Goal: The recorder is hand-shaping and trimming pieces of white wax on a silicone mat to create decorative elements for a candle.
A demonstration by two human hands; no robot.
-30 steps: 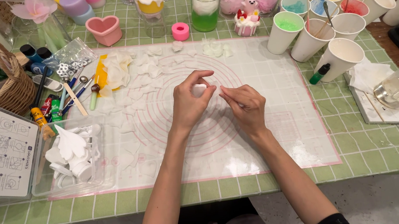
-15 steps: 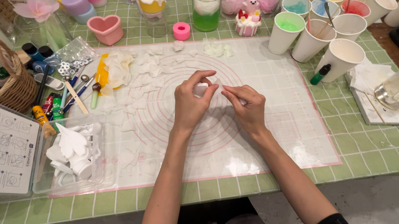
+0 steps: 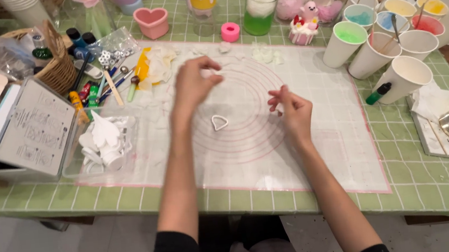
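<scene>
Right hand (image 3: 290, 110) hovered over the translucent mat (image 3: 315, 132), fingers pinched narrow, contents too small to tell. A small white teardrop-shaped cutter (image 3: 219, 122) lay free on the mat between both hands. Farther off, left hand (image 3: 194, 81) was blurred, fingers curled, pinching a white scrap (image 3: 208, 73).

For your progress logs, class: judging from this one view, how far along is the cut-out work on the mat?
Done: white cut pieces fill the clear tray, and more lie along the mat's far edge. In hand: the left hand pinches a white bit; the right hand hovers beside a small heart-shaped cutter. Left: cannot tell.
</scene>
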